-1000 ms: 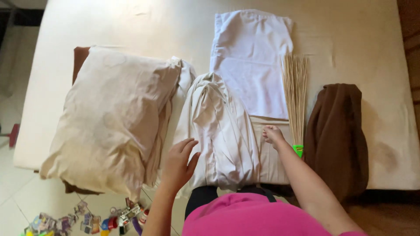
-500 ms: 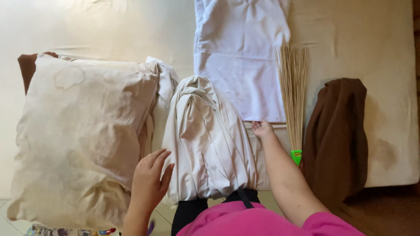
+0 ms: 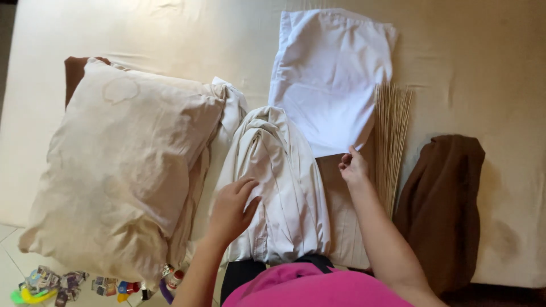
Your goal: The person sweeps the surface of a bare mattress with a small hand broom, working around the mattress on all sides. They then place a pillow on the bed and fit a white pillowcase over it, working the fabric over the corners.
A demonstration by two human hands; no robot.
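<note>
Nearby, left hand point(image 3: 230, 207) flat on cream bundle point(image 3: 278, 182), right hand point(image 3: 354, 167) fingers pinching white pillowcase point(image 3: 333, 74) beside broom sticks point(image 3: 389, 142).

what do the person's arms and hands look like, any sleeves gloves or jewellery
Both forearms are bare, with no sleeves reaching them. The left hand and right hand wear no gloves, and no rings, watch or bracelets show. The fingers are uncovered. A bright pink top shows at the bottom edge.

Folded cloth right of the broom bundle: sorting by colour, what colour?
Dark brown folded cloth, head view.
</note>
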